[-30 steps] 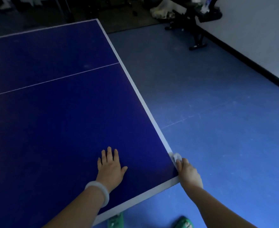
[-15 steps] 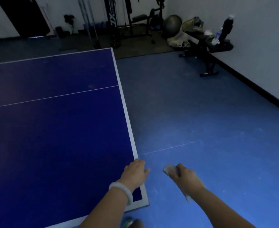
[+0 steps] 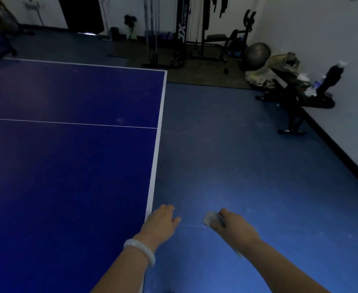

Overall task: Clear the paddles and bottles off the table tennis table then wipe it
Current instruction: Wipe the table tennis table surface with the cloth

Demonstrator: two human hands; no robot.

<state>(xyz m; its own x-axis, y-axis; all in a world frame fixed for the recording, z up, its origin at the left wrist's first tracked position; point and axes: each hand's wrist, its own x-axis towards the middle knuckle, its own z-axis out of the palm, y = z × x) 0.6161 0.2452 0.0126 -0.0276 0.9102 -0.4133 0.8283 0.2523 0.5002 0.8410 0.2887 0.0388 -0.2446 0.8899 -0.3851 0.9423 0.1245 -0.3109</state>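
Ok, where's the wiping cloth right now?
Low in the head view, the cloth is bunched in the right hand, above the floor just right of the table's white edge.

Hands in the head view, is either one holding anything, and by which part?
The right hand grips a small pale wad, likely a wipe, fingers curled over it with one end poking out. The left hand holds nothing; it sits at the table's edge.

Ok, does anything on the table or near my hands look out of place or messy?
Nothing stands out. The visible table surface shows no paddles, bottles or spills. The right hand grips a crumpled wipe off the table's edge; the left hand is at its edge.
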